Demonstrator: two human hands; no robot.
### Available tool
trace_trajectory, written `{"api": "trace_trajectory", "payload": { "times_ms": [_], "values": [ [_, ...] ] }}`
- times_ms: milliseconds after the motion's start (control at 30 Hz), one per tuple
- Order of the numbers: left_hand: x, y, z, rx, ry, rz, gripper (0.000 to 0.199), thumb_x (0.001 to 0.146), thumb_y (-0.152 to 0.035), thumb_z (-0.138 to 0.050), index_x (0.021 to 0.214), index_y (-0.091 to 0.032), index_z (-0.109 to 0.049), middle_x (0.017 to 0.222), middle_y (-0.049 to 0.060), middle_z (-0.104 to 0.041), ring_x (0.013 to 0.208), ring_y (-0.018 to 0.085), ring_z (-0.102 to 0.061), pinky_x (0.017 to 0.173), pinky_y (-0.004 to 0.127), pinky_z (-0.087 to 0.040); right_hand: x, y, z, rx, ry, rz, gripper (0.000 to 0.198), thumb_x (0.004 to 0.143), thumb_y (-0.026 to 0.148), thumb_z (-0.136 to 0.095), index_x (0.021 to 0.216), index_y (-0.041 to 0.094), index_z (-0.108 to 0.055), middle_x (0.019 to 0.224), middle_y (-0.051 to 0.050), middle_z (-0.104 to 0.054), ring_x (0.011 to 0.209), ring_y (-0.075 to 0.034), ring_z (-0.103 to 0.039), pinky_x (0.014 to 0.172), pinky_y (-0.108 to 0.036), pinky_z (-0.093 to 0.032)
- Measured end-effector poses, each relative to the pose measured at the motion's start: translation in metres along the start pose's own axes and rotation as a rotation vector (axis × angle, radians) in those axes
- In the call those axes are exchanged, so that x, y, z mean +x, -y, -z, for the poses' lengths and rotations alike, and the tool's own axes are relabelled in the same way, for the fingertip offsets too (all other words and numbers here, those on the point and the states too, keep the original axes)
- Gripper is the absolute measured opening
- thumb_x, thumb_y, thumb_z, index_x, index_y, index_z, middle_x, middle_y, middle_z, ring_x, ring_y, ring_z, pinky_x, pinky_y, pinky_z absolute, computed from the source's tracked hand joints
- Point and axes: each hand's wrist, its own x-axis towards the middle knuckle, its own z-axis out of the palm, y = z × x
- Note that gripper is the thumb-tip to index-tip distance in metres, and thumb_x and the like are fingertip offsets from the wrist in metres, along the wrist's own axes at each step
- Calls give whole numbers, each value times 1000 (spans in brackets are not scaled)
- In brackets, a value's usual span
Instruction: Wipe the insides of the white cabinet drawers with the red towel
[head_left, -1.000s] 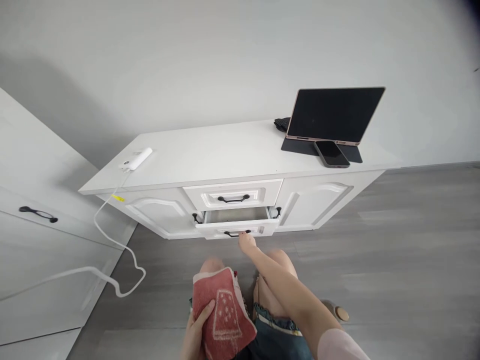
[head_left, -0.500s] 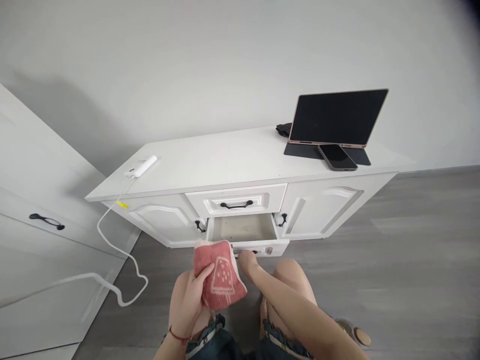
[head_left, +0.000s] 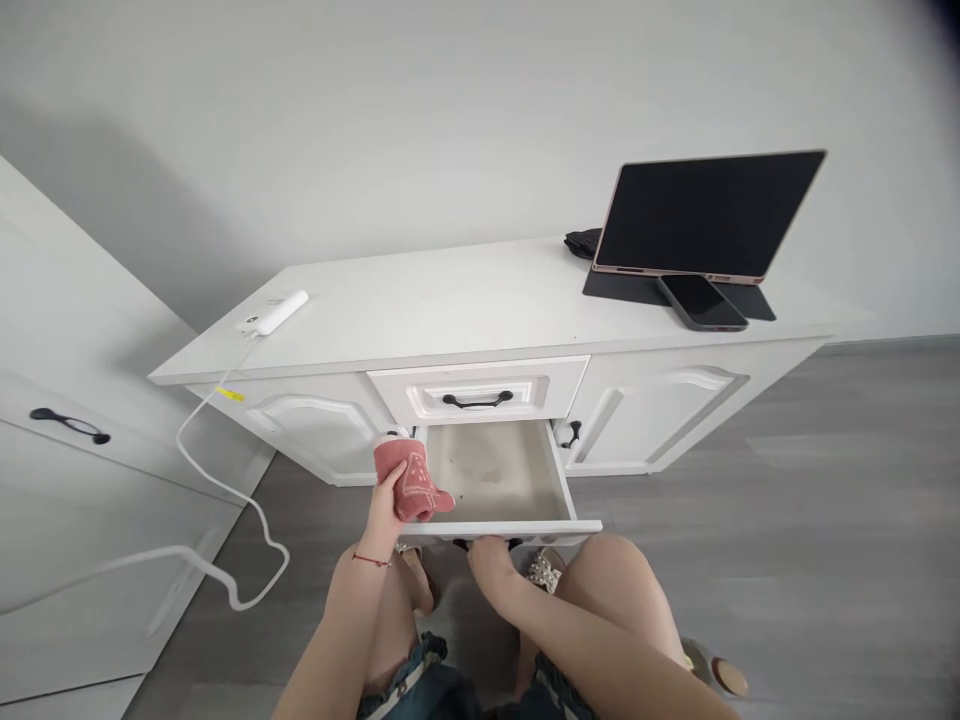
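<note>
My left hand [head_left: 388,507] is closed on a folded pink-red towel [head_left: 409,478] with a pale pattern. The towel hangs over the left side of the pulled-out lower drawer [head_left: 499,470]. Bare pale bottom with a few dark specks shows inside that drawer. At the drawer front, my right hand [head_left: 491,565] is closed around the black drawer handle [head_left: 514,544], whose ends show on both sides of it. Its fingertips are hidden.
On the white cabinet top [head_left: 427,310] stand a tablet [head_left: 712,220] on a dark cover, a phone [head_left: 703,302], a black folded item [head_left: 583,243] and a white plug-like device [head_left: 281,312] with a cable [head_left: 262,520]. A closed upper drawer [head_left: 480,385] sits above.
The lower drawer has come further out toward me, with my right hand on its handle. My left hand has carried the towel forward and up to the drawer's left side, tilting it.
</note>
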Motion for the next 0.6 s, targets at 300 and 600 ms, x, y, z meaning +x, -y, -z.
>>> {"api": "trace_trajectory", "payload": {
  "times_ms": [300,600],
  "values": [
    [36,15,-8,501,42,-211,18,61,-18,-71,75,-15,-62,64,0,-65,60,16,-62,60,25,-47,-1,7,5,5,101,-106,36,76,-10,-46,95,5,-72,93,-21,-71,92,-31,-68,72,-41,-57],
    [63,49,-26,718,155,-123,30,47,8,-64,52,-19,-54,51,-3,-55,73,22,-63,71,26,-45,16,38,10,-36,247,-273,36,81,-2,-44,109,0,-66,107,-29,-65,100,-40,-64,56,-45,-59]
  ]
}}
